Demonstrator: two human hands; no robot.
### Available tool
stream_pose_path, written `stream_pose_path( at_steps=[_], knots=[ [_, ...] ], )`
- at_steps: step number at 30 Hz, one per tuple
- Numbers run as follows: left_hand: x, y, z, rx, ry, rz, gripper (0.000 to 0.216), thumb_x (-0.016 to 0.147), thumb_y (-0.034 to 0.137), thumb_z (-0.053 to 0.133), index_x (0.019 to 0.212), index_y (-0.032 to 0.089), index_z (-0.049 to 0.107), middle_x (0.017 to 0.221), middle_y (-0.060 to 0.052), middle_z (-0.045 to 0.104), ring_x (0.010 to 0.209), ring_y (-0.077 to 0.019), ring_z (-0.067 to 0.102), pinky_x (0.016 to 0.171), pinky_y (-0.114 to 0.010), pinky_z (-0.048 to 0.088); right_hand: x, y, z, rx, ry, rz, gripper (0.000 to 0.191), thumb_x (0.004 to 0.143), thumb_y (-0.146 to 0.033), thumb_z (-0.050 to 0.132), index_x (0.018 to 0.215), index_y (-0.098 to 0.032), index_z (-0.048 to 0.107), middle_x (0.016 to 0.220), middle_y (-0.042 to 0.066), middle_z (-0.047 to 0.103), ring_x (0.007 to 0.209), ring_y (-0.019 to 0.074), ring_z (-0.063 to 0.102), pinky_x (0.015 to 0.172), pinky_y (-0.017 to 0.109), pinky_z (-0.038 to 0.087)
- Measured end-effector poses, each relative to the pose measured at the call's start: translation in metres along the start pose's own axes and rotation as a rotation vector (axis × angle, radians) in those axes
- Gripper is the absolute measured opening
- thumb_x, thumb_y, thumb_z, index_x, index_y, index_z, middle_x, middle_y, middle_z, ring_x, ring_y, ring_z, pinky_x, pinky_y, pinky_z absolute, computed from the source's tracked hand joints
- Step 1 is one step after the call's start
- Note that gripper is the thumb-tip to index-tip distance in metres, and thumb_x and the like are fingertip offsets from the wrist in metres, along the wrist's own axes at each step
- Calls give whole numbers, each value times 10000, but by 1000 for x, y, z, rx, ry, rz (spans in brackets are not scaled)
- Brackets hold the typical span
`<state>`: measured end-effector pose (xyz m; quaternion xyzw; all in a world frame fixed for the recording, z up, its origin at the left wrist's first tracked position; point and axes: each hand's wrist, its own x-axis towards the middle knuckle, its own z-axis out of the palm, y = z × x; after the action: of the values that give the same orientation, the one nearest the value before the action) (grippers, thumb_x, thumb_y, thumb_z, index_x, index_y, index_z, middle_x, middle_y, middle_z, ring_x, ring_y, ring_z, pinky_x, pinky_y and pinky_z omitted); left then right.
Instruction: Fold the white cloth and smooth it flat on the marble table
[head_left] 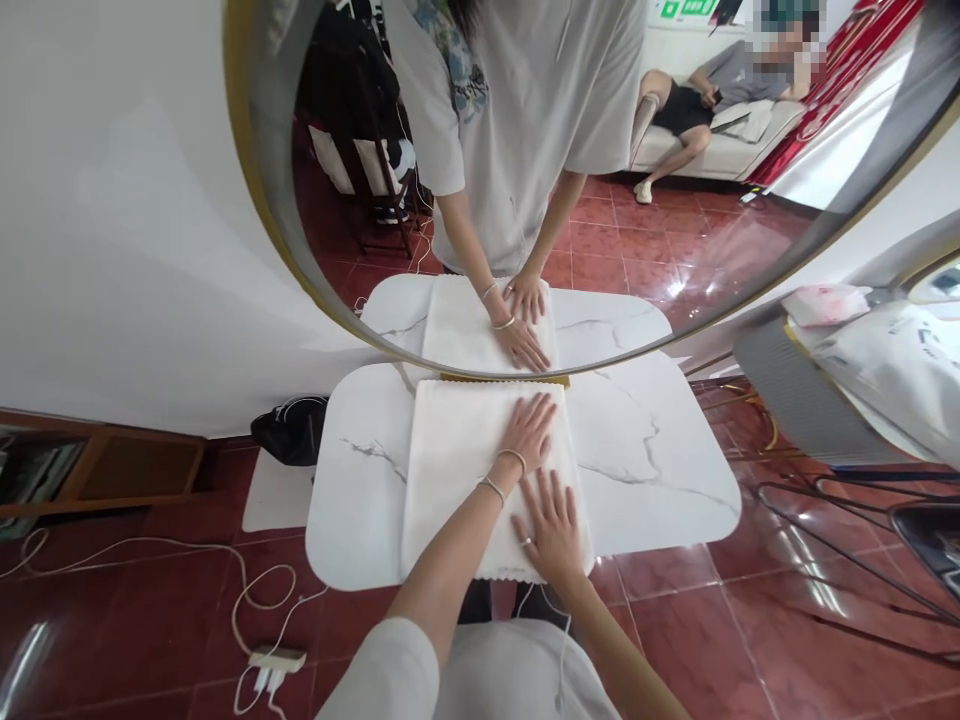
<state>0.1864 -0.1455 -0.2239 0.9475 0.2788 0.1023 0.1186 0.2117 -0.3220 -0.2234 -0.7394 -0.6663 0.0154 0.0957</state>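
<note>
A white cloth (450, 480) with scalloped edges, possibly a towel, lies flat in a rectangle on a white marble-patterned table (645, 460). My left hand (529, 432), with two bracelets at the wrist, reaches across to the cloth's far right part. Its palm is down and its fingers are stretched out. Closer to me, my right hand (553, 525), wearing a ring, rests on the right side of the cloth with fingers spread. Neither hand grips anything. Some small faint print shows at the cloth's near edge.
A large round mirror (525, 230) stands at the table's far edge, reflecting me and a seated person (697, 95). On the right is a grey chair (817, 400) with bags. A black bag (292, 430) sits left; a power strip (277, 660) with cables lies on the floor.
</note>
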Motion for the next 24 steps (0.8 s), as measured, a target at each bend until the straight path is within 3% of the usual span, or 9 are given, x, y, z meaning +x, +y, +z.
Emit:
stream_pose_path(
  at_steps=[3,7,16,22,24],
  knots=[
    [0,2,0,-34,25,-15,677,895,433,436,1470,113,273,1587,-124,171,1477,-242,61,1201,-486,92,-4,8,-2,-28,3,0,694,961,-415,377,1532,-256,15,1595,74,72,1456,319,89,1130,530,204],
    [-15,-16,-9,-32,55,-55,747,871,537,459,1472,132,274,1588,-119,166,1476,-240,70,1195,-480,108,1,-6,2,-23,4,-15,686,964,-411,370,1532,-267,14,1596,69,63,1457,317,83,1130,537,199],
    [-47,-80,-37,16,51,-58,741,863,515,494,1482,176,269,1589,-79,185,1473,-212,99,1203,-421,98,34,-70,18,26,33,-59,705,956,-379,385,1534,-237,8,1592,105,77,1453,345,72,1116,569,197],
    [-65,-90,-48,6,65,-130,709,868,485,503,1477,191,288,1579,-93,216,1465,-239,150,1199,-468,112,43,-77,18,51,53,-107,669,964,-415,379,1534,-256,67,1565,94,227,1446,323,149,1122,591,172],
    [-82,-95,-52,7,127,-254,642,888,442,485,1463,208,322,1571,-96,241,1461,-248,169,1193,-495,128,50,-75,17,93,101,-82,662,970,-420,372,1534,-254,68,1539,90,295,1435,294,205,1130,583,172]
  ],
)
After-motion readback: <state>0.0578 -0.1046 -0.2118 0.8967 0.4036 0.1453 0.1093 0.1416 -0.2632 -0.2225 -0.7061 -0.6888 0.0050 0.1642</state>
